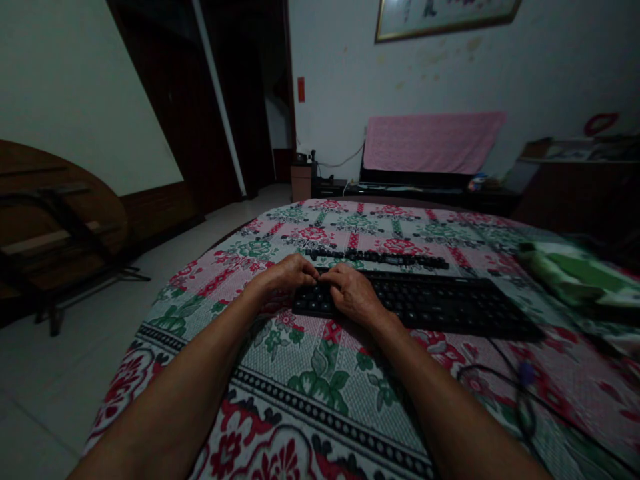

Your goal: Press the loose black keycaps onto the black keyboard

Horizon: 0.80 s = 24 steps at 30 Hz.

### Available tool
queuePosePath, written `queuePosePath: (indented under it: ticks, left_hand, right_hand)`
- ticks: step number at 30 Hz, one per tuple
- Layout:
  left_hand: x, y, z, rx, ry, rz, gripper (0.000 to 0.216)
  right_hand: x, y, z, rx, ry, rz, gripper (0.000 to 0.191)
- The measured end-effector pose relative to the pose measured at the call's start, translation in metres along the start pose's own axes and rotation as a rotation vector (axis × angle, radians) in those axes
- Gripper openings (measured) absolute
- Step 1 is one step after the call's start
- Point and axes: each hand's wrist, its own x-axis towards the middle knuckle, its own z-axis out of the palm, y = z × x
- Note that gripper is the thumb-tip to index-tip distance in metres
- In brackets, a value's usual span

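Observation:
A black keyboard (pixel 440 300) lies on the patterned tablecloth (pixel 310 360), its right end angled nearer to me. My left hand (pixel 290 272) is at the keyboard's upper left corner, thumb and fingers closed together over the keys. Right beside it, my right hand (pixel 353 293) reaches over the left part of the keyboard with its fingers bent down and closed. The two hands' fingertips nearly meet. Whatever is between the fingers is too small or hidden to make out. Just behind the keyboard lies a row of small black pieces (pixel 380 257) that look like keycaps.
A dark cable (pixel 520 393) loops over the cloth at the front right. Farther right lies a green and white cloth-like bundle (pixel 575 273). A folded round table (pixel 55 227) leans at the left wall. Beyond the table, a pink cloth (pixel 433 143) covers a screen-like object.

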Motion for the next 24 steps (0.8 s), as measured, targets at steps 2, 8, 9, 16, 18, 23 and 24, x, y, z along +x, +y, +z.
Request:
queuePosePath:
  ticks: [2,8,9,16,18,23,24]
  left_hand:
    - [0.000,0.002,0.000,-0.009,-0.002,0.005,0.028]
    - [0.000,0.006,0.000,0.009,-0.018,-0.021,0.029]
    - [0.000,0.006,-0.001,0.011,-0.023,-0.022,0.029]
    - [-0.002,0.009,-0.001,-0.016,-0.025,-0.049,0.029]
    - [0.000,0.006,0.000,-0.023,-0.021,-0.065,0.030]
    - [0.008,0.000,0.002,0.053,0.004,-0.085,0.028]
    - [0.008,0.000,0.002,0.065,0.009,-0.088,0.028]
  right_hand:
    - [0.000,-0.002,0.000,-0.016,-0.018,-0.018,0.034]
    - [0.000,-0.004,0.000,-0.076,-0.082,-0.003,0.032]
    - [0.000,-0.004,-0.001,-0.077,-0.088,-0.003,0.032]
    - [0.000,-0.004,0.000,-0.087,-0.097,0.004,0.034]
    - [0.000,-0.004,0.000,-0.094,-0.100,0.006,0.035]
    - [0.000,-0.006,0.001,-0.116,-0.102,0.016,0.031]
    - [0.000,-0.006,0.002,-0.114,-0.096,0.016,0.030]
